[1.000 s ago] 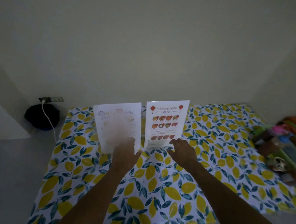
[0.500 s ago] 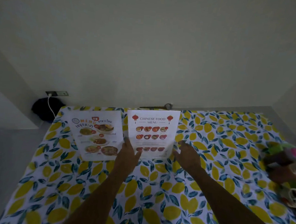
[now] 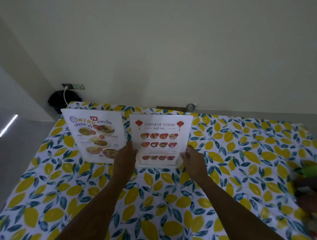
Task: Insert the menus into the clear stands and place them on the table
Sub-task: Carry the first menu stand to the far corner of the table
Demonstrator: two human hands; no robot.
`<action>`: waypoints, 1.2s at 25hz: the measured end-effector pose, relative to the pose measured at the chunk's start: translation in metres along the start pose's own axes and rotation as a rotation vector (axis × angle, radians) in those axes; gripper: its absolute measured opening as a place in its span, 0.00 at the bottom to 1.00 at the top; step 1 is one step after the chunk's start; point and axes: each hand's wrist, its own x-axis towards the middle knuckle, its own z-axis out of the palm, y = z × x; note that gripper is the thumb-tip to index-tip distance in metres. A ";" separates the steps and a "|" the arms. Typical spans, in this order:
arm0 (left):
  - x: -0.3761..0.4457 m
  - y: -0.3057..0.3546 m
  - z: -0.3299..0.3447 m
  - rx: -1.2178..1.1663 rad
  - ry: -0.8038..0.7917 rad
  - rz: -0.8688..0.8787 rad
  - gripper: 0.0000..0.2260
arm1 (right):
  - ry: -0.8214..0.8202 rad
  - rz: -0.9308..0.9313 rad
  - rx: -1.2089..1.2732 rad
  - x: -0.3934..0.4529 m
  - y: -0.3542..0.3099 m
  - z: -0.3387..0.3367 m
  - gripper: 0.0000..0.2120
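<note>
Two menus stand upright in clear stands on the lemon-print table. The Chinese food menu stand is in the middle near the far edge. My left hand grips its lower left edge and my right hand grips its lower right edge. The Thai menu stand stands just to its left, touched by neither hand. My left hand hides that stand's lower right corner.
A blurred heap of colourful items lies at the table's right edge. Behind the table's left corner sit a black bag and a wall socket with a white cable. A small metal object is behind the far edge.
My left hand has gone from the Thai menu stand to the left edge of the Chinese menu stand. Both hands now hold that stand. The view has shifted right and down.
</note>
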 end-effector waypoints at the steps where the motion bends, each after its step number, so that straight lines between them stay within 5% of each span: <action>1: -0.004 0.002 -0.002 0.015 0.002 0.037 0.08 | 0.011 -0.006 -0.006 -0.003 -0.001 -0.006 0.10; 16: -0.036 0.129 0.002 0.084 0.008 0.402 0.10 | 0.412 -0.015 -0.096 -0.068 0.045 -0.154 0.09; 30: -0.017 0.371 0.112 0.072 0.010 0.569 0.12 | 0.552 0.076 -0.172 0.019 0.189 -0.363 0.09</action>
